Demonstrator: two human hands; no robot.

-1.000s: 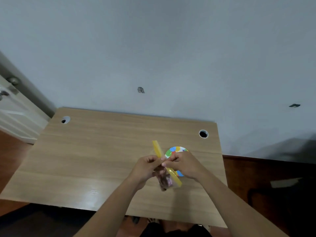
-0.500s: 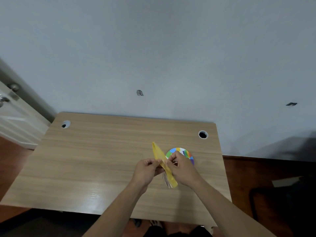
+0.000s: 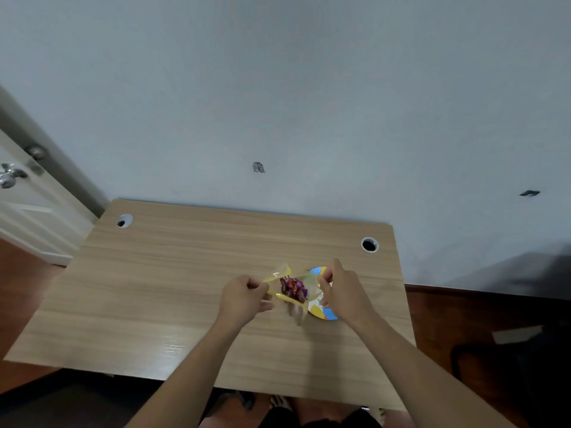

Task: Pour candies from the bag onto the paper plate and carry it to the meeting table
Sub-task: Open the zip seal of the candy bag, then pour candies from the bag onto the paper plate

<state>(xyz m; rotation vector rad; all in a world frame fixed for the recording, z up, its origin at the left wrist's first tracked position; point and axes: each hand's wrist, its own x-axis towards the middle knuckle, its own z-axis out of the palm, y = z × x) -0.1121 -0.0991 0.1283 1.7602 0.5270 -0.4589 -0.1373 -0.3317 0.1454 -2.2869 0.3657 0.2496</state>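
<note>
A clear candy bag with yellow edges (image 3: 285, 296) is stretched wide open between both hands, just above the wooden desk (image 3: 173, 291). Red and purple candies (image 3: 292, 288) show inside its mouth. My left hand (image 3: 244, 299) pinches the bag's left edge. My right hand (image 3: 344, 291) pinches the right edge. Under the bag and my right hand lies the colourful paper plate (image 3: 323, 310), mostly hidden; only parts of its rim show.
The desk stands against a grey wall, with cable holes at its back left (image 3: 124, 220) and back right (image 3: 369, 244). A white door with a metal knob (image 3: 9, 177) is at the left. Dark floor and a dark object lie to the right.
The hands have pulled apart and the bag's mouth, closed as a yellow strip before, now gapes open with the candies visible.
</note>
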